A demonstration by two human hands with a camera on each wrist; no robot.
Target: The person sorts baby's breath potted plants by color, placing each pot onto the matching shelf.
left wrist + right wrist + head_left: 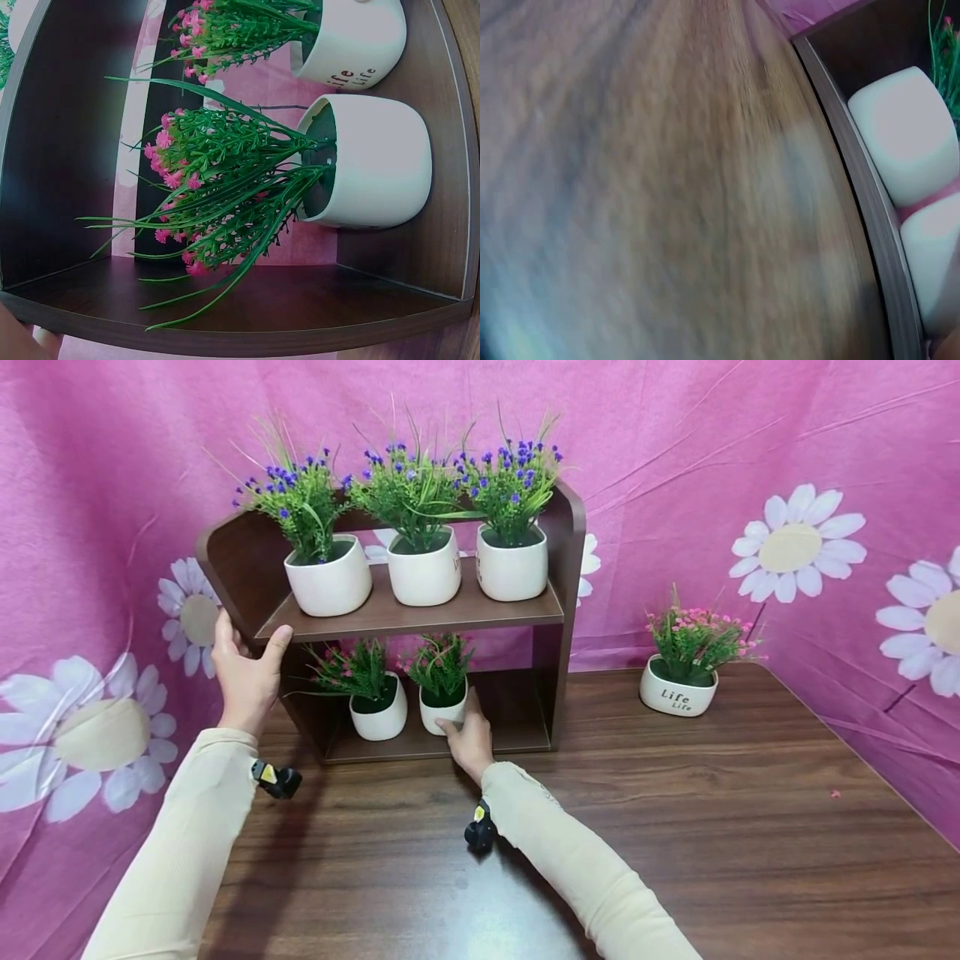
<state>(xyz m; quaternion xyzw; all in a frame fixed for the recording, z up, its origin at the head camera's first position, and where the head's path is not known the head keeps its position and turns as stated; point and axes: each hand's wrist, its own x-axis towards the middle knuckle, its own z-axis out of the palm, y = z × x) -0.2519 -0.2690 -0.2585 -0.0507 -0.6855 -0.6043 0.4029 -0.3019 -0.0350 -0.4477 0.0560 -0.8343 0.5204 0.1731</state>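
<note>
A two-tier dark brown shelf [572, 610] stands on the wooden table. My left hand [249, 681] grips its left side panel, thumb on the front and fingers partly hidden behind. On the lower tier, my right hand [472, 739] holds a white flower pot [432, 717] with pink flowers, thumb at its front and fingers along its right side. Another white pot [382, 161] with pink flowers sits to its left, close to the left panel. Only a sliver of the right hand enters the right wrist view, beside the held pot [934, 259].
Three white pots with purple flowers line the upper tier, left [330, 581], middle [423, 572] and right [513, 568]. A "Life" pot [678, 693] with pink flowers stands apart on the table [712, 827], right of the shelf. A pink daisy-print cloth [660, 443] hangs behind.
</note>
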